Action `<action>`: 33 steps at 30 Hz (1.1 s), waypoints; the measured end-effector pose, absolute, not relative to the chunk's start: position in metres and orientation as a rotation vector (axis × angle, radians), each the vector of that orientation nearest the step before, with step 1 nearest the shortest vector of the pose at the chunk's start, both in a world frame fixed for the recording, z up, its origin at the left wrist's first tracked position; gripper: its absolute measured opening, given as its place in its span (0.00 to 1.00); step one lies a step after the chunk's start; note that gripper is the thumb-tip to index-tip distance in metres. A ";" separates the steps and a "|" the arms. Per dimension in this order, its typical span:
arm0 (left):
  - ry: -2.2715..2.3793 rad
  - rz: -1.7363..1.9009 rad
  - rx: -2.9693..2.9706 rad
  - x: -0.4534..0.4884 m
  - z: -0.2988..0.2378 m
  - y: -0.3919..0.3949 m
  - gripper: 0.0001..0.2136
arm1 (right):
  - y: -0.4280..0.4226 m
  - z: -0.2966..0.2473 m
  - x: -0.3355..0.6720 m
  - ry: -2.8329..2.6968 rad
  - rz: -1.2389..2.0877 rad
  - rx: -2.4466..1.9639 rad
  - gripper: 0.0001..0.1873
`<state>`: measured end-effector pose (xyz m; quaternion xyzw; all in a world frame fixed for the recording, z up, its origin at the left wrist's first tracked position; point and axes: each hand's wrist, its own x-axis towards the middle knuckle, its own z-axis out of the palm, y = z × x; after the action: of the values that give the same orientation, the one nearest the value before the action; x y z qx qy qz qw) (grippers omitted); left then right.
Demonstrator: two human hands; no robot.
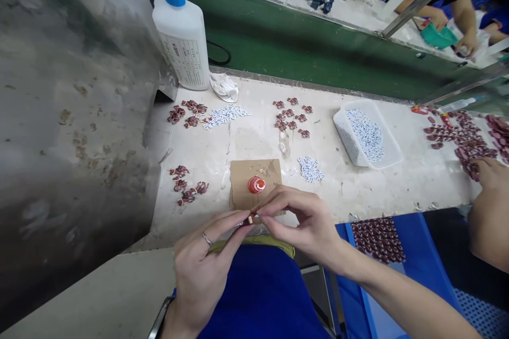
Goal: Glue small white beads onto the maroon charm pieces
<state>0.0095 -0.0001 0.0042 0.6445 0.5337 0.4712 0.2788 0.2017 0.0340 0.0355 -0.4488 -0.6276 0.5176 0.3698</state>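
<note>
Just in front of my body, my left hand [210, 257] pinches a small dark brown figurine [250, 220] with a light tan patch. A ring is on one finger. My right hand [304, 222] meets it from the right, thumb and forefinger pressed together at the figurine's edge; a tiny white piece [256, 216] seems to be between the fingertips, too small to make out fully. Right behind the fingers lies a cardboard square [240, 190] bearing a small red cap-like dish [256, 185] with whitish stuff in it. Small white pieces [310, 169] lie in a pile to the right.
Similar brown figurines sit in groups at left [186, 190] and at the back [290, 116]. A white squeeze bottle [183, 42] stands back left by a metal panel [79, 116]. A plastic tub [392, 151] holds white pieces. Another person's hand [491, 185] reaches in at right.
</note>
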 end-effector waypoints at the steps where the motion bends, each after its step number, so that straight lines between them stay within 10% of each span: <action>1: 1.428 1.266 1.725 0.010 0.004 0.000 0.11 | 0.034 0.035 0.202 -1.615 1.328 -1.151 0.06; 27: 1.373 1.263 1.525 0.011 0.005 0.002 0.12 | 0.029 0.041 0.208 -2.161 0.824 -1.005 0.10; 33: 1.394 1.218 1.313 0.012 0.008 -0.004 0.14 | 0.036 0.054 0.204 -1.889 1.153 -1.108 0.12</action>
<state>0.0124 -0.0035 0.0080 0.5244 0.5568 0.4865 0.4222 0.2038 0.0361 0.0544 -0.4232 -0.7211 0.4401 0.3274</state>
